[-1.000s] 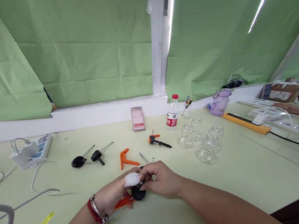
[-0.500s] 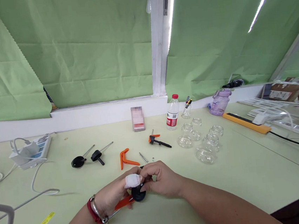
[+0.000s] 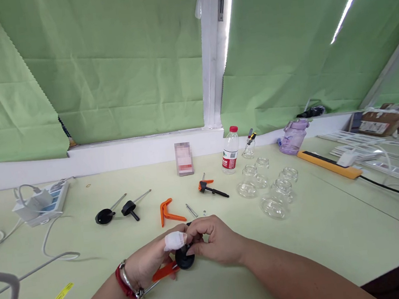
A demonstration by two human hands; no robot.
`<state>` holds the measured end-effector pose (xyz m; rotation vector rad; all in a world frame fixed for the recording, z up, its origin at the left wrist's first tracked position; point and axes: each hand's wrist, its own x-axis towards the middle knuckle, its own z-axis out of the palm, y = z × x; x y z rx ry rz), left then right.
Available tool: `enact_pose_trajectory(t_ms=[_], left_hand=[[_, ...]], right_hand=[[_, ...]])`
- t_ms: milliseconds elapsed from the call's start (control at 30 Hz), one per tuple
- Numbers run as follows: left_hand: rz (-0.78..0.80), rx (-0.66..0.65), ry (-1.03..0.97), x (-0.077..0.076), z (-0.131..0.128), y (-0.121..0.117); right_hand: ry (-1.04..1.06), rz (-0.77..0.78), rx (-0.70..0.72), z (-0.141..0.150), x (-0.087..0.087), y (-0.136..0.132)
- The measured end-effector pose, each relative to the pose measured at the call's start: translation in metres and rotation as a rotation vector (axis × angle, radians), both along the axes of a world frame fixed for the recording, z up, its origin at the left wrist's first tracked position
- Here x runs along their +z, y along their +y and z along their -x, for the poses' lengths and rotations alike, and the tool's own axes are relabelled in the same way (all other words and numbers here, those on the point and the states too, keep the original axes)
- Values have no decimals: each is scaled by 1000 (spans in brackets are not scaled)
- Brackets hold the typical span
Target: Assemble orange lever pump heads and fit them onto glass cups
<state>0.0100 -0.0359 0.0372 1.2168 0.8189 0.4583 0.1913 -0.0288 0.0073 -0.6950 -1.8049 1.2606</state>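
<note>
At a pale desk (image 3: pixel 220 293), the left hand (image 3: pixel 149 257) has its grip around a black lid (image 3: pixel 185 261) in the foreground, beside an orange handle (image 3: pixel 163 271), while the right hand (image 3: pixel 218 241) curls against the lid, any pinch hidden; steady bracing should help fine fingerwork.

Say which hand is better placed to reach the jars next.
Right hand, probably: it's nearer the jars, though its fingers are at the black lid; the left hand holds the orange handle.
</note>
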Motion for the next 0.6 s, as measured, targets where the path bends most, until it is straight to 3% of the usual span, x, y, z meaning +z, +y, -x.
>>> enact_pose_trajectory(t_ms=[233, 600], left_hand=[[-13, 6, 21, 1, 0, 0], [-70, -15, -5, 5, 1, -4]], right_hand=[[15, -26, -4, 0, 2, -3], [-22, 64, -28, -2, 5, -4]])
